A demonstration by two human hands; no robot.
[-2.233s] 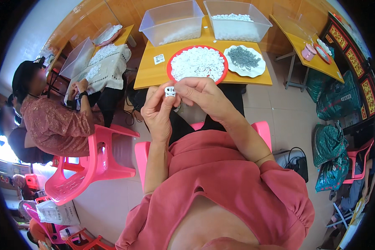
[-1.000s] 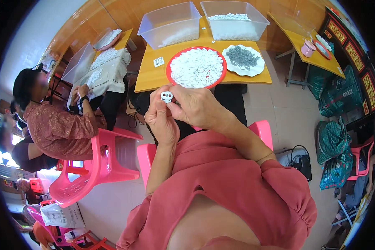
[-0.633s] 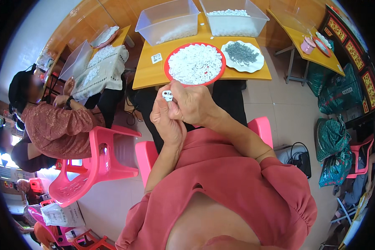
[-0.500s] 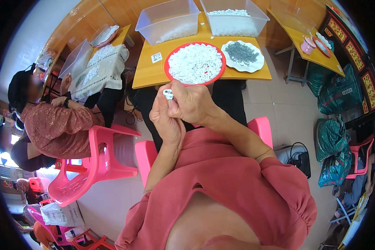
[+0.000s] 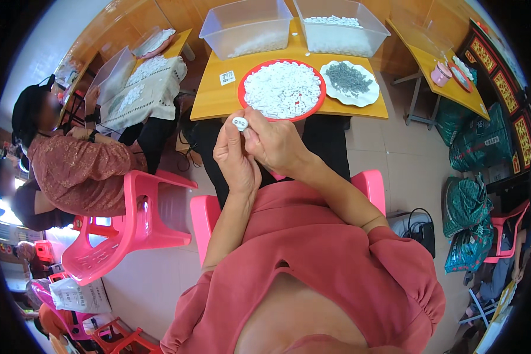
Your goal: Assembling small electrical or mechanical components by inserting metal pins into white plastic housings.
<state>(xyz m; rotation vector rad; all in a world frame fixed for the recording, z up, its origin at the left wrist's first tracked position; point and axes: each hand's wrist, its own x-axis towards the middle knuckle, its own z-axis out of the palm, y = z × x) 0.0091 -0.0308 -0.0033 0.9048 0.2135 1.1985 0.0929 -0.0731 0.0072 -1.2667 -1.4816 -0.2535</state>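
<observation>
Both hands meet in front of me, just short of the table's near edge. A small white oval plastic piece (image 5: 240, 123) with dark openings in its face is pinched between them. My left hand (image 5: 236, 159) is closed on it from the left, thumb upright against it. My right hand (image 5: 277, 141) grips it from the right with thumb and curled fingers, which hide part of it. Beyond the hands, a red round tray (image 5: 323, 97) holds a heap of similar white pieces. Right of it, a white scalloped plate (image 5: 369, 94) carries many small grey parts.
Two clear plastic bins (image 5: 245, 26) with white pieces stand at the back of the yellow table (image 5: 209, 106). A square printed card (image 5: 226, 78) lies at its left. A co-worker (image 5: 76, 165) sits left on a pink chair (image 5: 133, 218). Green bags (image 5: 466, 200) are stacked at right.
The white piece has turned, so its oval face with the openings shows more fully. My hands keep their joined grip. The view has shifted slightly.
</observation>
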